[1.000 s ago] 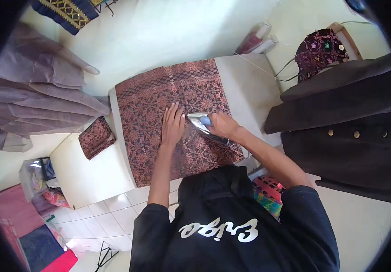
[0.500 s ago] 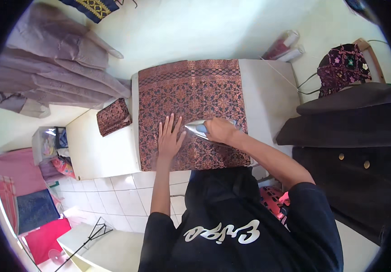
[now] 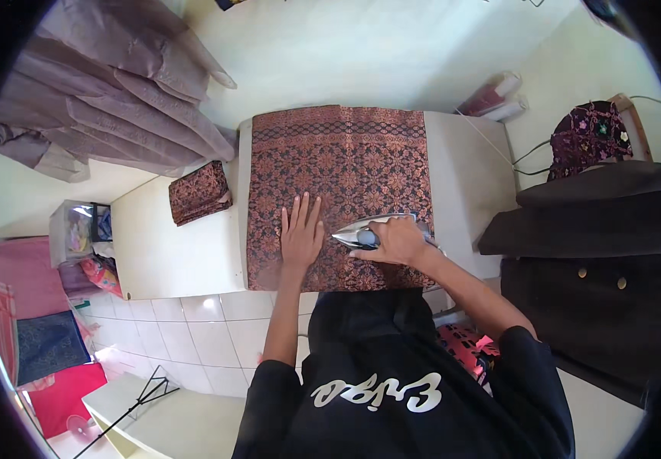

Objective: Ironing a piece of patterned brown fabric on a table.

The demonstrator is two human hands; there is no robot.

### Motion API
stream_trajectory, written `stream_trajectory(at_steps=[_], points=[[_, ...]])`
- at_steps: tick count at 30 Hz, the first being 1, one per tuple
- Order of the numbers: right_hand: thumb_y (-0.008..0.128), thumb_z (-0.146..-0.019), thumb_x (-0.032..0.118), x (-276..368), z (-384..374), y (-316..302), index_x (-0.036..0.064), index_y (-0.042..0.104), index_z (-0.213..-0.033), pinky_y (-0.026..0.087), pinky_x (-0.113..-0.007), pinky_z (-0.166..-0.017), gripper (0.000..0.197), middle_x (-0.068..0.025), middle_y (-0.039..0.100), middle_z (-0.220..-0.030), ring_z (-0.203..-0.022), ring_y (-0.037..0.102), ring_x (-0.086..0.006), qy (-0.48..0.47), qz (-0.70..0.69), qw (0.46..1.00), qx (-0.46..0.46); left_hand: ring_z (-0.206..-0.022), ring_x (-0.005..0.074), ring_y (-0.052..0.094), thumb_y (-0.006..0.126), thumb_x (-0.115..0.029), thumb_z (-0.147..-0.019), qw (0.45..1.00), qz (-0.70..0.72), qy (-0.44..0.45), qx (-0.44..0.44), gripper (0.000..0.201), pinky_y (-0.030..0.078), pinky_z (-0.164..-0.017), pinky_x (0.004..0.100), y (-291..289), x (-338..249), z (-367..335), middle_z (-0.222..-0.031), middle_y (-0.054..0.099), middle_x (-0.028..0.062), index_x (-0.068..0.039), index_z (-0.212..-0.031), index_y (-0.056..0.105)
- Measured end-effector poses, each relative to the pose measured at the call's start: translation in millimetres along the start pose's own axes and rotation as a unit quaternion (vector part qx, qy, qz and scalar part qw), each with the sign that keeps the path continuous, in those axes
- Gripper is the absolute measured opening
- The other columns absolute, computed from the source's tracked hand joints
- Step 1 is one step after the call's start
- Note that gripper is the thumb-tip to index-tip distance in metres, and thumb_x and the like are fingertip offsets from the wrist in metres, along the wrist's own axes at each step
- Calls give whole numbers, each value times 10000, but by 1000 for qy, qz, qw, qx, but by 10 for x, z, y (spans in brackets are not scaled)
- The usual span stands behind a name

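Left hand (image 3: 301,233) spread flat on patterned cloth (image 3: 342,172) near the ironing table's (image 3: 169,256) front edge. Right hand (image 3: 398,241) clenched around iron (image 3: 361,232), just beside. Bare board left and right of cloth

An iron (image 3: 372,231) is gripped by the right hand (image 3: 399,241), its tip pointed toward the left hand (image 3: 301,233), which is pressed flat, fingers spread, just beside the tip. Both are rested on a brown patterned cloth (image 3: 342,164) spread over a pale ironing table (image 3: 169,252). Well left of the grip, a small folded patterned cloth (image 3: 199,191) is laid.
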State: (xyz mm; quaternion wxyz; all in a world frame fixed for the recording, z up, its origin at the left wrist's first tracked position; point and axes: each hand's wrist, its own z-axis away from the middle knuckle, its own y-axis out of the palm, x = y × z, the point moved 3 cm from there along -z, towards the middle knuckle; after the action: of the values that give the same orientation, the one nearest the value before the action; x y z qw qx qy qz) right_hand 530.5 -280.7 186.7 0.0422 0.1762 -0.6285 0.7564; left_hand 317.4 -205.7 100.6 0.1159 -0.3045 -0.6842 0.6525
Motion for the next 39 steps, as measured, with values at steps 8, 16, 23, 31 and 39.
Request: stream_trajectory(at_steps=[8,16,23,31,39], points=[[646,-781,666,23,-193,250,72,734,-745,534,-396,-507,601,-154,640,-565,-503,656,-294,93,60,987,-118,-1442,302,302,442,-268,-972,1000,0,9,-16,528,173,-1182,533,-31,54,7,-1546,350,128,-143,-1484,407],[619,-794,687,-47,-856,-5,59,735,-714,557,-411,-512,644,-167,632,-551,-541,677,-305,184,94,964,-168,-1441,330,286,444,-279,-984,1000,17,9,-14,520,186,-1167,557,-47,39,-53,-1541,347,145,-142,-1485,409],[590,-821,683,-143,-1089,30,30,732,-835,581,-446,-620,669,-198,688,-701,-657,708,-336,228,60,970,-67,-1293,373,414,544,-433,-934,999,8,-19,-28,523,277,-1071,605,-116,5,-217,-1392,477,161,-98,-1335,549],[666,-808,595,-90,-1073,-17,-4,723,-885,572,-471,-687,607,-235,681,-720,-704,701,-377,235,40,971,-19,-1308,372,413,577,-457,-908,997,40,-22,-55,561,244,-1108,617,3,86,-178,-1384,481,171,-102,-1341,538],[679,-796,602,-225,-1349,-30,-11,721,-889,575,-464,-653,621,-255,682,-743,-691,703,-380,240,47,968,-61,-1436,388,269,601,-471,-895,991,85,-34,-96,604,185,-1172,544,-12,153,-168,-1526,355,179,-105,-1371,536]])
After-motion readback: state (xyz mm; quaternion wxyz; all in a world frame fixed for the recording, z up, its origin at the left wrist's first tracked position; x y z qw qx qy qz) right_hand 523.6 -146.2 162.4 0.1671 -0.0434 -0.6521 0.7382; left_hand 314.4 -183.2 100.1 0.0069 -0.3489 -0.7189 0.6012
